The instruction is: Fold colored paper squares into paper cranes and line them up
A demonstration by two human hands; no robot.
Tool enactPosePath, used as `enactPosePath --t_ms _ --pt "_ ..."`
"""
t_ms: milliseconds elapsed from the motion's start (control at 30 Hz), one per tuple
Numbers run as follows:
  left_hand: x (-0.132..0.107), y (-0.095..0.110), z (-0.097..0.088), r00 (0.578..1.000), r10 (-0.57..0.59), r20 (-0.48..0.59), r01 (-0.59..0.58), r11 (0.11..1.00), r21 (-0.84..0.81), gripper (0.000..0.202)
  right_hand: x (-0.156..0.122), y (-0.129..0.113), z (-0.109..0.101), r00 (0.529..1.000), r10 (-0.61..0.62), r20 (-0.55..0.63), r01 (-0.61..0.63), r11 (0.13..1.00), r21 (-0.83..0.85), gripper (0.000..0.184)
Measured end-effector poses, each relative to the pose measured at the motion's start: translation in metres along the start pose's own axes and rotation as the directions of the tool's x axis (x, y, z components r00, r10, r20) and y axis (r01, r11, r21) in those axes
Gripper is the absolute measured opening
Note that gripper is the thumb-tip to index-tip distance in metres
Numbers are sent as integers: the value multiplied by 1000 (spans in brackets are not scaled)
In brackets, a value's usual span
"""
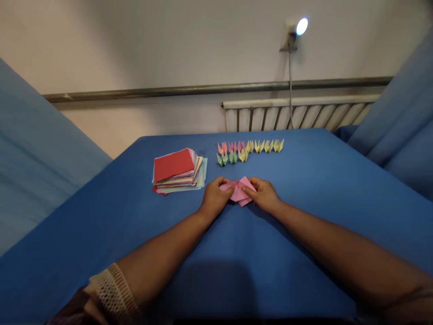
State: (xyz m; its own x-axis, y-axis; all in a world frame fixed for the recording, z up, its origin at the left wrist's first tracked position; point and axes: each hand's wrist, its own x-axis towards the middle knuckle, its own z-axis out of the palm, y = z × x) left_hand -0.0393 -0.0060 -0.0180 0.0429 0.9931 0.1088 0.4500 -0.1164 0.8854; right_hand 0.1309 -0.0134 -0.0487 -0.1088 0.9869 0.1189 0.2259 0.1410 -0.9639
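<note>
A partly folded pink sheet of origami paper is held just above the blue table, between both hands. My left hand pinches its left side, thumb on top and fingers underneath. On the other side, my right hand grips the right part with the thumb pressed on the upper layer. Small folded paper cranes stand in two rows beyond the hands, in yellow, pink, orange and green. To the left of my left hand lies a thick stack of coloured paper with a red sheet on top.
A blue cloth covers the table. Light blue curtains hang at the left and right. Behind the table are a wall, a metal rail and a white railing. A lit lamp is plugged in above, its cable hanging down.
</note>
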Motion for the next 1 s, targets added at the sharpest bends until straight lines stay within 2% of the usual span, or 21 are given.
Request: enactPosePath --t_ms 167,400,533,733,1000 --pt "-1 4 -2 999 22 26 -22 1000 -14 23 3 4 3 999 -43 21 44 997 -57 21" --pt "4 1 -3 999 -25 -24 25 1000 8 8 4 -3 -2 998 2 60 -5 999 43 12" --pt "3 -1 -2 1000 -3 6 4 986 -166 13 5 -6 -5 996 44 83 -50 996 75 12" --pt "-2 3 -5 1000 13 10 -7 888 -460 17 7 -2 -4 993 100 66 -107 987 121 18" --pt "-2 -2 -10 997 14 81 32 839 -543 19 5 1 -5 996 82 40 -87 987 132 20"
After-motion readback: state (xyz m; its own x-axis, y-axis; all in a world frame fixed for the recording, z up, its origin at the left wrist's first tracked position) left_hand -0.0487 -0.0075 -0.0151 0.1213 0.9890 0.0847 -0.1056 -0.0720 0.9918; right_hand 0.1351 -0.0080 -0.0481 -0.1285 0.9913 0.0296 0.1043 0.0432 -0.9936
